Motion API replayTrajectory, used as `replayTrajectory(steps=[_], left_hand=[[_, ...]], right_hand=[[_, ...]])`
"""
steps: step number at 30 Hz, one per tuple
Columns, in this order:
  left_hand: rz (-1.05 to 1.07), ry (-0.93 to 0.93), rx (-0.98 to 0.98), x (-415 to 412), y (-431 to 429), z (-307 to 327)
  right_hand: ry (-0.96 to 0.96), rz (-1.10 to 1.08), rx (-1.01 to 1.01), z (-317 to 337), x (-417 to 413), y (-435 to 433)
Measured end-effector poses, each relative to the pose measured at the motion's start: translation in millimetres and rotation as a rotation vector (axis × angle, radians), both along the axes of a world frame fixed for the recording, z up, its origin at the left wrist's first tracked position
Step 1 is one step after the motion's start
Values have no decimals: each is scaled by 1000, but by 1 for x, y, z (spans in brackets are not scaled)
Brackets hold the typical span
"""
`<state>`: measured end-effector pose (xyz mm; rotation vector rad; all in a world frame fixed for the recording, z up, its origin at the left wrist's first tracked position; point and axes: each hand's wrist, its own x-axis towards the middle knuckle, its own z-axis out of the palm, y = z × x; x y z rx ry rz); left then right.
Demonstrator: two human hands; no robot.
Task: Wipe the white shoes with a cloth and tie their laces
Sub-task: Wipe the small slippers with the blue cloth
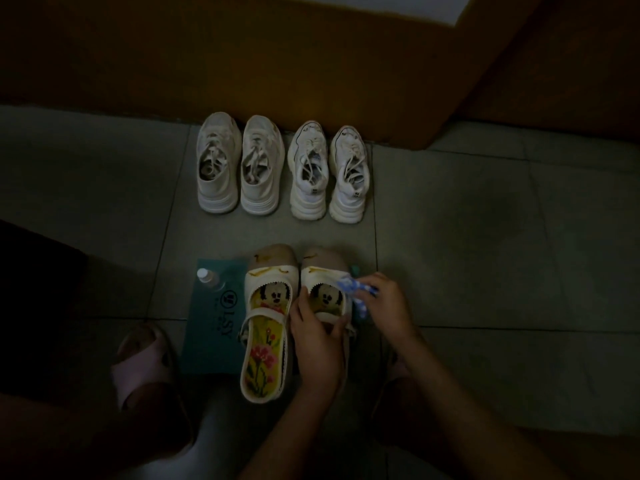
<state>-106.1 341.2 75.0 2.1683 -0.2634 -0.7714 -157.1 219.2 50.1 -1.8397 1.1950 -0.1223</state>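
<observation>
shoe (pixel 327 299): on floor (pixel 485 237), right of its twin; light, soft upper.
left hand (pixel 318 337): closed over strap and collar, the firm place to hold.
right hand (pixel 384 299): pinching limp blue-white cloth (pixel 353 292) at shoe's outer edge.

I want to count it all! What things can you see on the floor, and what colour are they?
Lace-up sneakers: four, white, in a row by the brown wall.
Strap shoes: two, white with yellow cartoon insoles, nearest the person.
Cloth: one, blue and white, on the right strap shoe's outer side.
Bottle: one, clear with a white cap, on the teal sheet.
Teal sheet: one, under the strap shoes.
Slipper: one, pink, lower left.
Floor: grey tiles.
Left hand: holds the right strap shoe.
Right hand: holds the cloth.
</observation>
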Motion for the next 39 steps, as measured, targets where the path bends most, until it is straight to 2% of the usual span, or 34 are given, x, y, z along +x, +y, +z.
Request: replayTrajectory(steps=[3,6,10,15,19,24,26,28,30,32,36,39], left_hand=[[1,18,-30,1,2,0],[9,11,-28,1,1,0],[15,35,-38,2,2,-1],[2,25,-45,3,3,-3],[5,16,-41,2,2,-5],[12,11,-44,2,2,-5],[15,16,-41,2,2,-4],[12,21,-52,3,3,-4],[11,22,-60,3,3,-3],[12,24,-58,3,3,-2],[2,24,-54,3,3,-1],[-8,10,-53,3,4,-3]], right_hand=[[-101,-188,60,13,9,-19],[-158,-166,26,26,52,-26],[-87,42,-113,26,103,-11],[64,279,-263,15,103,-5],[18,510,-237,23,84,1],[90,657,-204,24,58,-9],[68,611,-92,33,56,-21],[5,420,-2,42,63,-32],[-76,227,-93,43,78,-36],[-61,197,-244,37,97,-30],[168,399,-362,20,119,-10],[198,542,-460,19,112,-8]])
